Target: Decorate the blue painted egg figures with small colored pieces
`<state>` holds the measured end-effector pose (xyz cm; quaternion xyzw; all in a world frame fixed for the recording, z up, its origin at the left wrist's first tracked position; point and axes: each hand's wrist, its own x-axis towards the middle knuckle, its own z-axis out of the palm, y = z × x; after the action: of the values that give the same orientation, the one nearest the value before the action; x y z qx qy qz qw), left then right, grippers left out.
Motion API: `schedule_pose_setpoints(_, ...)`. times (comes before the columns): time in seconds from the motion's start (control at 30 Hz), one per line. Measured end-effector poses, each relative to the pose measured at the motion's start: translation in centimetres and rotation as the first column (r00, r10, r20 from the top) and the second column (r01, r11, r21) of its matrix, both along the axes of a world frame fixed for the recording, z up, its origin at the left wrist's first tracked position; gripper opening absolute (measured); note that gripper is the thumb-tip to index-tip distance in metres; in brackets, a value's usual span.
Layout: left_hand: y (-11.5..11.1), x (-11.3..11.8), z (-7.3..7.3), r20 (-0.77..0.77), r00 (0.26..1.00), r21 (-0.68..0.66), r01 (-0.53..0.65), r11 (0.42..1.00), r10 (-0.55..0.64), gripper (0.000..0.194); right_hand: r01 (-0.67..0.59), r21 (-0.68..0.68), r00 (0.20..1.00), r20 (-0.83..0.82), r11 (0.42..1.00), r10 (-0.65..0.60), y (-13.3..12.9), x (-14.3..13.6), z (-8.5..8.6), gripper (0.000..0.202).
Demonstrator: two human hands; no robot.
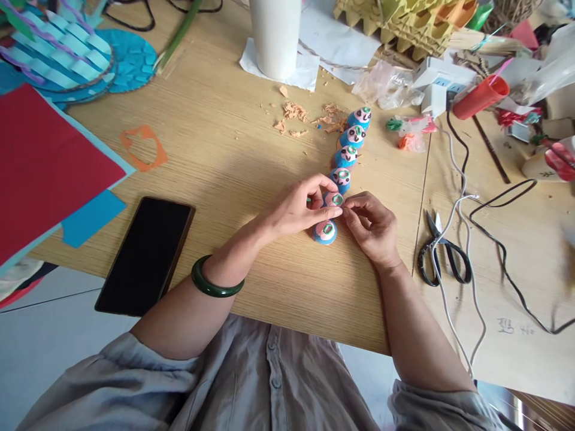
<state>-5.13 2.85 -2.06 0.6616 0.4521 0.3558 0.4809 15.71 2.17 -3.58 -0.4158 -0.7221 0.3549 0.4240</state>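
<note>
A row of several small blue domes with pink tops runs away from me across the wooden table. My left hand (294,206) has its thumb and index finger round one blue-and-pink dome (333,199), which has a green ring on top. Pressed against that dome's right side are the pinched fingertips of my right hand (375,230); whatever they hold is too small to make out. Closest to me stands another dome (324,232) with a green ring. Beyond my fingers, a dome (341,178) and the farther ones (352,136) also carry dark face-like marks.
A black phone (146,254) lies to the left, near red and blue sheets (58,173). Scissors (442,248) lie at right among loose cables (462,197). Behind are orange scraps (294,112), a white cylinder (276,39), egg cartons (395,21) and a red cup (480,99).
</note>
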Motion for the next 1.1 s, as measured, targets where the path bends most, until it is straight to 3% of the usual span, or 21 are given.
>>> schedule_pose_setpoints(0.23, -0.24, 0.66, -0.52, -0.021, 0.997, 0.06, -0.067, 0.996, 0.069, 0.023, -0.007, 0.02, 1.0, 0.004, 1.0, 0.007, 0.09, -0.12, 0.16, 0.009)
schedule_pose_setpoints(0.53, -0.34, 0.68, -0.18, -0.071, 0.995, 0.075, -0.069, 0.995, 0.074, 0.019, 0.004, -0.204, 0.973, -0.227, 0.979, -0.052, 0.01, -0.24, 0.0, 0.025)
schedule_pose_setpoints(0.87, -0.44, 0.7, 0.07, -0.071, 0.994, 0.058, -0.074, 0.996, 0.078, 0.019, 0.057, -0.254, 0.98, -0.168, 0.966, -0.102, 0.15, -0.48, -0.29, 0.029)
schedule_pose_setpoints(1.1, -0.28, 0.47, 0.18, -0.025, 0.999, 0.001, -0.026, 1.0, 0.026, 0.026, 0.025, -0.312, 0.976, -0.196, 0.95, -0.09, 0.41, -0.25, -0.14, 0.034)
